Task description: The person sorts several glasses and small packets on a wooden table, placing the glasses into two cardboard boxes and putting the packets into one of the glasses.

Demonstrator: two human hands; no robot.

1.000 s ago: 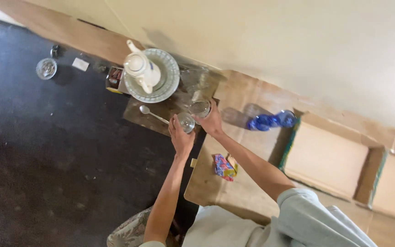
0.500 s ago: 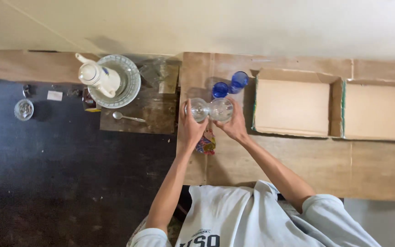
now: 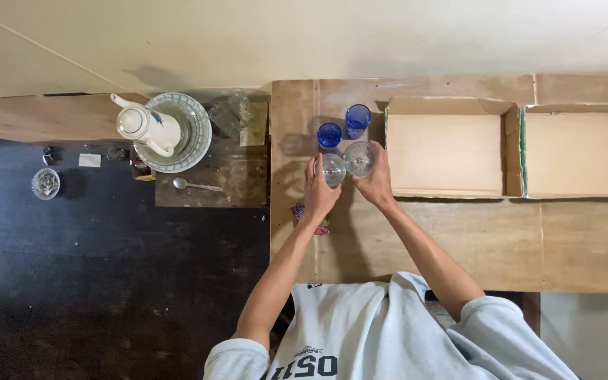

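pale brown cardboard sheeting [image 3: 459, 239], matte and creased at its seams, covers the right work surface below a cream wall. on it, held upright side by side, rims facing up: two clear glasses. left hand [image 3: 316, 193] has its fingers curled around the left clear glass [image 3: 332, 169]; right hand [image 3: 376, 184] wraps the right clear glass [image 3: 359, 158] the same way. the two glasses sit just beside each other, touching or nearly so; cannot tell which. whether their bases rest on the cardboard also cannot be told. just beyond them, toward the wall, stand two blue glasses [image 3: 344, 127], translucent, round-rimmed, close together. right of the hands lie two shallow cardboard trays [image 3: 515, 144], rectangular, flaps up, edge to edge. near the left wrist a small crumpled wrapper [image 3: 301, 211], multicoloured, lies on the cardboard. further left, a dark worn wooden board [image 3: 226, 179] carries a metal spoon [image 3: 197, 185], a clear faceted jar [image 3: 230, 112] and a pale patterned plate [image 3: 195, 141] with a white ceramic teapot [image 3: 146, 127] on it. well apart, on the dark floor [image 3: 107, 281], sits a small round glass dish [image 3: 45, 183].
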